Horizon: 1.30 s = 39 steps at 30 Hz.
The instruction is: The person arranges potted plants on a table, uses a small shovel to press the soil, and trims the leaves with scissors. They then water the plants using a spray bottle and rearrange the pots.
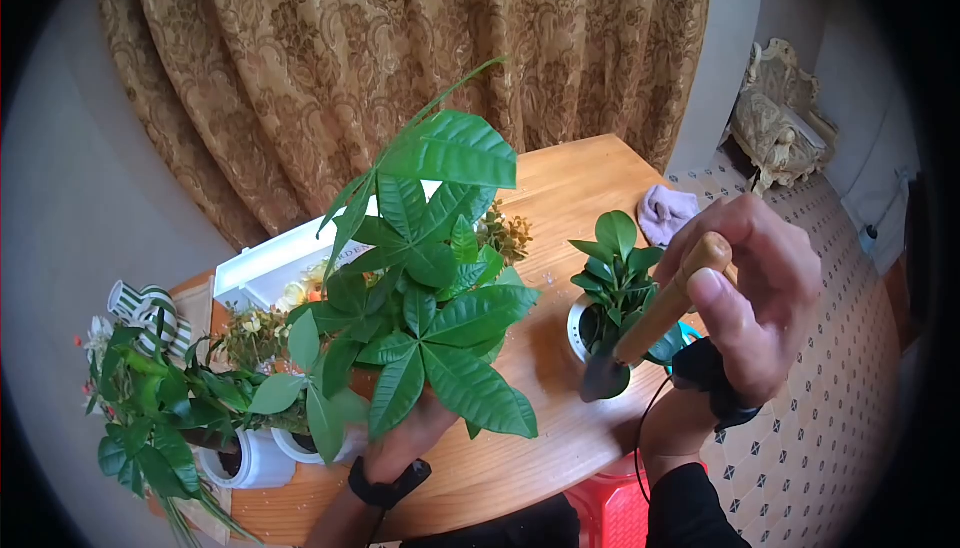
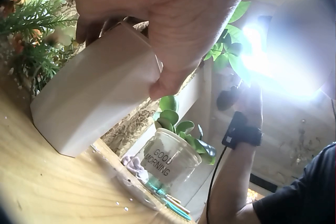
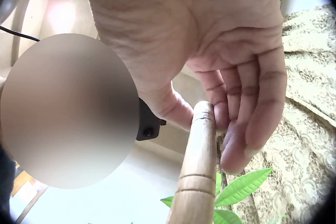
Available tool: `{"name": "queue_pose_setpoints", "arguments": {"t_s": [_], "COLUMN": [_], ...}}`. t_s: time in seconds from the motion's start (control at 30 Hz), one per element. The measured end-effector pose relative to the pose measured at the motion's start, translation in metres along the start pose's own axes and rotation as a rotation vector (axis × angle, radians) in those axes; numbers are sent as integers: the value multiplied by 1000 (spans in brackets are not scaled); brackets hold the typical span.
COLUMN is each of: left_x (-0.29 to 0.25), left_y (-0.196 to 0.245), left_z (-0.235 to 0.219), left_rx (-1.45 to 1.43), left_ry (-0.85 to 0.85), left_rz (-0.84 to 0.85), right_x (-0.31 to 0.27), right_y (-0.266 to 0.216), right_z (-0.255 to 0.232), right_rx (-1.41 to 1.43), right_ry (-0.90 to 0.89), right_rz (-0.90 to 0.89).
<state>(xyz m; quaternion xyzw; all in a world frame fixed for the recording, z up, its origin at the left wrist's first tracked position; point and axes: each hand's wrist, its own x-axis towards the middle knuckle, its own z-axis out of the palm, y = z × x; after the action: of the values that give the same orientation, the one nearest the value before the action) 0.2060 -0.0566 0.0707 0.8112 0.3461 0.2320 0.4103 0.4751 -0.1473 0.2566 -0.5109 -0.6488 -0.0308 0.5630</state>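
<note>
My right hand [image 1: 772,293] pinches the wooden handle of a small garden trowel [image 1: 660,323] between thumb and fingers. Its dark, blurred blade points down and overlaps the pot of a small round-leaved plant [image 1: 618,236] in the head view. From the right wrist, the grooved handle [image 3: 195,171] shows with its end at the fingertips. My left hand [image 1: 418,433] is low behind the foliage of a tall, broad-leaved plant [image 1: 425,328]. Seen from the left wrist, that hand grips the rim of a pale, angular pot [image 2: 100,92] tilted over the wooden table.
Potted plants [image 1: 150,398] crowd the table's left side, with a striped vase [image 1: 150,313] and a white planter box [image 1: 290,263] behind. A crumpled purple cloth [image 1: 667,213] lies near the right edge. Below stands a red stool [image 1: 612,508]; patterned curtains [image 1: 400,38] hang behind.
</note>
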Motion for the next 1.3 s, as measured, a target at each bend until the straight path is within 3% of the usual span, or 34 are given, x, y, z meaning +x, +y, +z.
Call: {"name": "queue_pose_setpoints", "arguments": {"t_s": [0.07, 0.2, 0.27, 0.4, 0.43, 0.5, 0.57, 0.67, 0.8, 0.87, 0.97, 1.1, 1.3], "left_x": [2, 7, 8, 9, 9, 10, 10, 8, 6, -1, -1, 2, 10], "left_y": [5, 18, 17, 19, 21, 21, 14, 8, 13, -6, 11, 33, 4], "left_z": [-1, -4, -4, -8, -8, -8, -7, -4, -6, -3, -8, -6, 3], "left_rx": [52, 17, 14, -26, 19, 63, 146, 145, 50, -86, -250, -89, -56], "left_ry": [123, 140, 147, 168, 160, 147, 196, 237, 205, 91, 24, 152, 175], "left_rz": [1, -27, 28, 54, 38, 28, 163, 200, 272, 84, 130, 175, 246], "right_x": [0, 2, 4, 5, 0, -15, -32, -53, -71, -84, -95, -106, -99], "right_y": [-4, -11, -1, 22, 33, 25, 25, 21, 11, 9, 7, 18, 13], "right_z": [5, 11, 12, 19, 26, 30, 35, 46, 59, 66, 74, 85, 103], "right_rx": [124, 297, 533, 697, 632, 740, 694, 675, 810, 878, 903, 1026, 1138], "right_ry": [53, 82, 24, -134, -154, -207, -340, -385, -332, -292, -281, -309, -62], "right_rz": [46, 165, 253, 369, 342, 531, 624, 673, 779, 818, 869, 831, 797]}}
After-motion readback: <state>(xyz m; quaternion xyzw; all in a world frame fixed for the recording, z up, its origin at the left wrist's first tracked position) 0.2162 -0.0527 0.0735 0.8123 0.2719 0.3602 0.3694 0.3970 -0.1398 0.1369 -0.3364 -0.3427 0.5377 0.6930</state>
